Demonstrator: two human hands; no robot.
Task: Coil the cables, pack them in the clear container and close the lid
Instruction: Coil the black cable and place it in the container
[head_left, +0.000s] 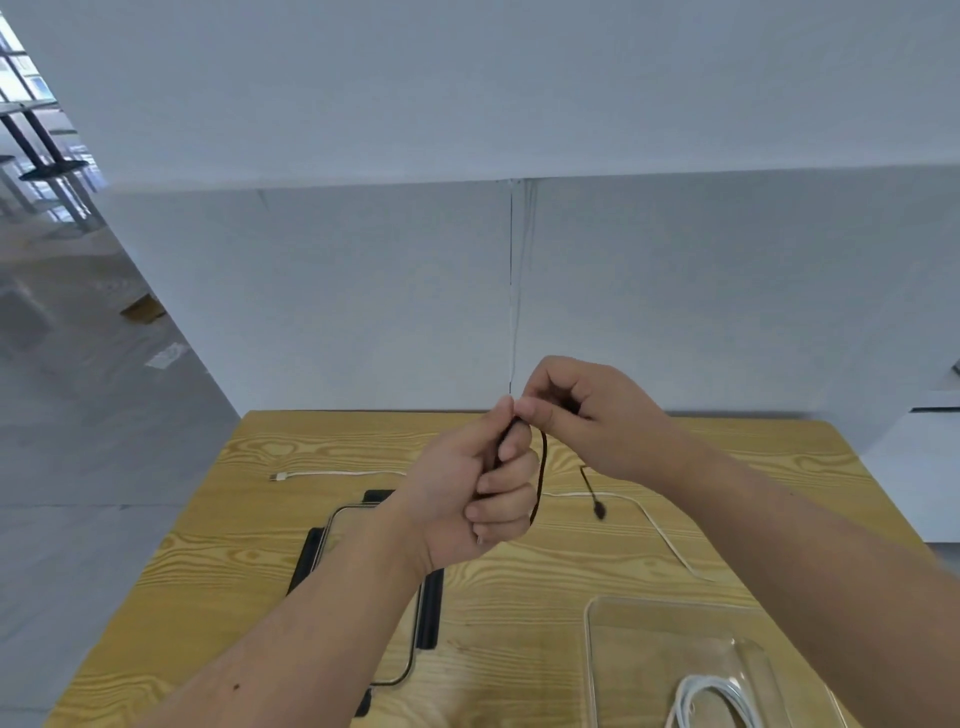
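Above the middle of the wooden table, my left hand is closed around a coil of thin black cable. My right hand pinches the same cable at the top of the coil, fingertips touching the left hand's. The cable's free end with its black plug dangles under my right wrist. A white cable lies stretched across the table behind my hands. At the lower right stands the clear container with a coiled white cable inside. Its lid, clear with black clips, lies flat under my left forearm.
A white partition wall rises directly behind the table's far edge. To the left the table ends and a grey floor drops away. A white surface borders the table on the right.
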